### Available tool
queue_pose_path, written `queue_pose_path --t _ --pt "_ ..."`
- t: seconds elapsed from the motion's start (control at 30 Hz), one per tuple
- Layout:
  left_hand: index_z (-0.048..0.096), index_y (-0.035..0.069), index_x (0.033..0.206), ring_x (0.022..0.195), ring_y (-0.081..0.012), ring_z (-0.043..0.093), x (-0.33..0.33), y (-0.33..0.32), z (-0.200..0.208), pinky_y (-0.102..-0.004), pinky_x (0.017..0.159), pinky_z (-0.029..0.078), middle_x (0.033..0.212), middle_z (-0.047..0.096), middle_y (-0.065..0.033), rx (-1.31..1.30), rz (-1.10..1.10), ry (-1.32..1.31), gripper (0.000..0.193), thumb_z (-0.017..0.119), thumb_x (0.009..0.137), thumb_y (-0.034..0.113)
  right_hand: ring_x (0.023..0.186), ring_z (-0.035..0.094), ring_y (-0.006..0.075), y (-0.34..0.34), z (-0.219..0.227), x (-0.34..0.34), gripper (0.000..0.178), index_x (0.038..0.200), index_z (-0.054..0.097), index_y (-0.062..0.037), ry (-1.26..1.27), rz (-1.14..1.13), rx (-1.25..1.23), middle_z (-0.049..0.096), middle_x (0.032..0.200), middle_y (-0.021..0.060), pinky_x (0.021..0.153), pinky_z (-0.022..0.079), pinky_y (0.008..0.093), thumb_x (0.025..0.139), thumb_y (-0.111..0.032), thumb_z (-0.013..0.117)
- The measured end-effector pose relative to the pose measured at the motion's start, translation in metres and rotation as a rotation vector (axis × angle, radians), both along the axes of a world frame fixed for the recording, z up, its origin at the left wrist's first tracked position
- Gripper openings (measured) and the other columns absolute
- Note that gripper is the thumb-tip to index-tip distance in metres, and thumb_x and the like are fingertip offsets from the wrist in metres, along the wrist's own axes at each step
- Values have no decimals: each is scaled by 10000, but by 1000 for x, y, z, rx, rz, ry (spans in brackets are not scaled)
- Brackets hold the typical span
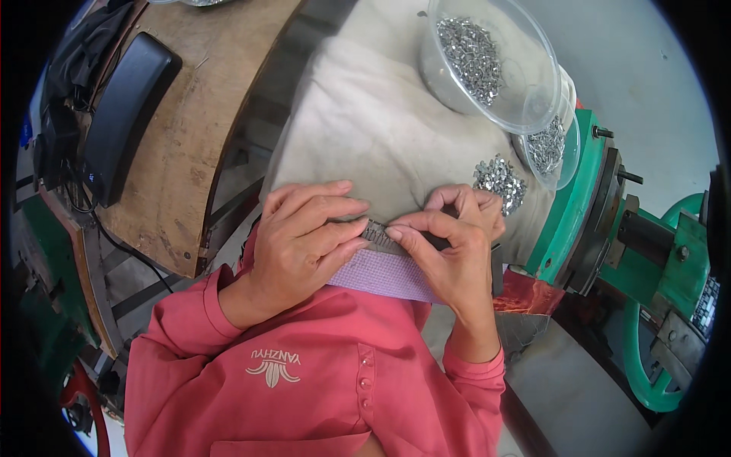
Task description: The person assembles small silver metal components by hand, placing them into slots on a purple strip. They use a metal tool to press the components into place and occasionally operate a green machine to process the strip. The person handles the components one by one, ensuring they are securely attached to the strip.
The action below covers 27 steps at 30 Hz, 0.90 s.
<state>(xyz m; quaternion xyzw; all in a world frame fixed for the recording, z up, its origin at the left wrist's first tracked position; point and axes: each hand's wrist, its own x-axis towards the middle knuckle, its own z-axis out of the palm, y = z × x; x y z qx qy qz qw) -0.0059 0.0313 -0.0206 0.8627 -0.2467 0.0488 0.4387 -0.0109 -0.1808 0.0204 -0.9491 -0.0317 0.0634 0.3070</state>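
My left hand (304,236) is closed around one end of a dark, ridged metal strip (376,234), its thumb and fingertips pressed along the edges. Rows of small metal bits or ridges show on the strip between my hands. At the strip's other end, the thumb and index finger of my right hand (451,242) are pinched together; whatever is between them is too small to make out. The strip lies over a lilac woven cloth (381,276) at the near edge of the bench. Just beyond my right hand is a heap of small shiny metal pieces (500,184).
A pale cloth (358,114) covers the bench. Large clear tub (442,76) and smaller clear tub (569,164), both holding metal pieces, stand at the far right. Green machine frame (567,198) borders the right side. At left, a wooden table (205,114) carries a black curved device (129,114).
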Motion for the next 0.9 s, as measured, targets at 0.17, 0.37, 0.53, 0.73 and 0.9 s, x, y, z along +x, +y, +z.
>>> queue_pose_path --t 0.17,0.37,0.53,0.73,0.9 --pt "742 107 906 1109 -217 649 1 0 1 -383 919 407 1077 707 14 16 -3 -3 212 814 707 119 1010 427 230 1 3 1 170 813 801 -201 -28 8 -19 543 939 -42 919 254 411 712 -327 850" --pt "742 102 941 1148 -259 632 0 2 1 -391 942 411 1097 717 -15 32 -31 14 245 820 708 108 990 419 227 -6 4 -4 163 822 809 -204 -15 0 -71 534 918 -41 911 252 406 720 -325 846" --pt "743 96 942 1148 -269 632 1 2 2 -395 947 412 1099 717 -27 37 -35 15 246 818 708 109 980 420 216 -8 6 -5 165 823 809 -204 -10 -5 -34 526 899 -43 909 245 400 718 -328 844" --pt "745 91 949 1143 -271 632 2 3 3 -394 947 415 1103 717 -35 41 -42 22 253 815 706 108 992 425 221 -12 5 -6 176 814 800 -198 -13 -4 -60 526 905 -40 913 244 411 718 -341 840" --pt "744 95 926 1120 -249 644 1 1 1 -390 917 403 1084 715 -12 29 -20 13 223 814 715 118 999 428 222 -13 7 -7 181 812 796 -197 -10 1 -89 528 914 -43 920 242 413 715 -343 841"
